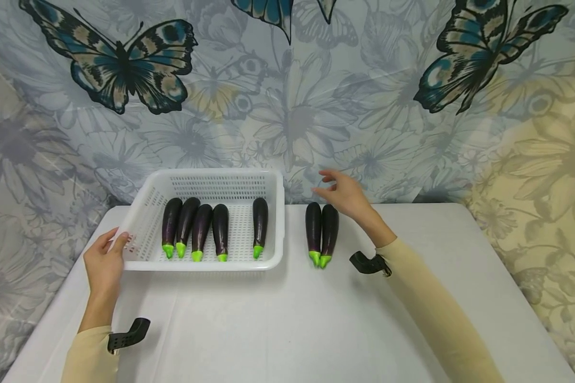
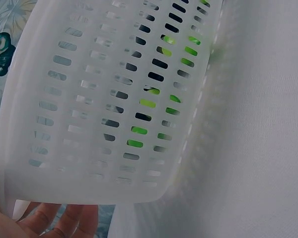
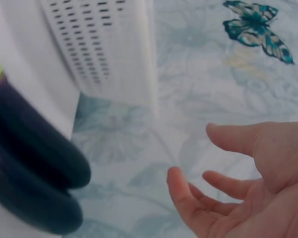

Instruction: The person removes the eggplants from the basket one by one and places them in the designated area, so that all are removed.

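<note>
A white perforated plastic basket (image 1: pixel 276 223) stands on the left half of the table, with several dark purple eggplants (image 1: pixel 201 231) with green stem ends lying in it. My left hand (image 1: pixel 104 260) grips the basket's left rim; in the left wrist view its fingers (image 2: pixel 64 220) are partly hidden by the rim. Two more eggplants (image 1: pixel 329 231) lie side by side on the table, right of the basket. Just beyond their far ends hovers my right hand (image 1: pixel 347 197), empty, thumb and fingers apart. The right wrist view shows this hand (image 3: pixel 258 173) clear of both eggplants (image 3: pixel 35 148).
A white cloth covers the table (image 1: pixel 287 330). Directly behind its far edge hangs a flower-patterned fabric (image 1: pixel 297 122) with large blue butterflies. Black camera mounts (image 1: pixel 129 335) sit on both wrists.
</note>
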`<state>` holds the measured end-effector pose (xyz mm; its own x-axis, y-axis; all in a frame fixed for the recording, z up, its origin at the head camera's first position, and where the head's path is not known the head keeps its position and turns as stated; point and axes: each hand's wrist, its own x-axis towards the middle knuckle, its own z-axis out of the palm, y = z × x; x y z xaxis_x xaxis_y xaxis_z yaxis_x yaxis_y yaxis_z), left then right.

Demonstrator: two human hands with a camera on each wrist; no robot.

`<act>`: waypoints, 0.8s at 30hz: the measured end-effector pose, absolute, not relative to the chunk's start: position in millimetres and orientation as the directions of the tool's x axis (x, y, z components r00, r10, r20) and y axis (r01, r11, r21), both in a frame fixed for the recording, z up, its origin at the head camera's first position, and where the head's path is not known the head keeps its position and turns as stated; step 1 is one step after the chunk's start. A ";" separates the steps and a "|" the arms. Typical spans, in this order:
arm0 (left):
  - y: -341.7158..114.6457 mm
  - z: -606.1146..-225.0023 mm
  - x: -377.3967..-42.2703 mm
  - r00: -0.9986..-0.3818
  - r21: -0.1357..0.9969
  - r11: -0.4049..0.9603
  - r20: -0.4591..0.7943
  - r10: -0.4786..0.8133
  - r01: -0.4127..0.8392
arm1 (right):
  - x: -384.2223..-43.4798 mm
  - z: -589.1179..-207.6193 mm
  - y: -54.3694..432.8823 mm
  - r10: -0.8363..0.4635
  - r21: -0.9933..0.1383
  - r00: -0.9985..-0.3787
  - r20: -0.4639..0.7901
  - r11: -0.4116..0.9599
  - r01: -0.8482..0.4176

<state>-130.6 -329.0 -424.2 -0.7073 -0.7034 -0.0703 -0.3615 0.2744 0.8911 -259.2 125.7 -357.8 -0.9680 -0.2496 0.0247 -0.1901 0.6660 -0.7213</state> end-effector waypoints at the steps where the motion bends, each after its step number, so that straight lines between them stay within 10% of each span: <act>1: -329.0 -424.2 -130.5 -0.709 0.892 0.276 -0.068 -0.702 -0.359 | -258.7 -356.2 122.3 -0.253 -0.723 -0.967 0.024 0.663 -0.192; 24: -328.9 -427.0 -130.9 -0.696 0.892 0.253 -0.091 -0.712 -0.376 | -257.6 -345.6 64.9 -0.392 -0.778 -0.920 -0.022 0.585 -0.231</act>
<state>-130.9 -328.9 -427.0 -0.6959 -0.7123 -0.0912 -0.3755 0.2527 0.8917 -257.6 64.9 -345.6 -0.9197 -0.3920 -0.0219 -0.2308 0.5848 -0.7776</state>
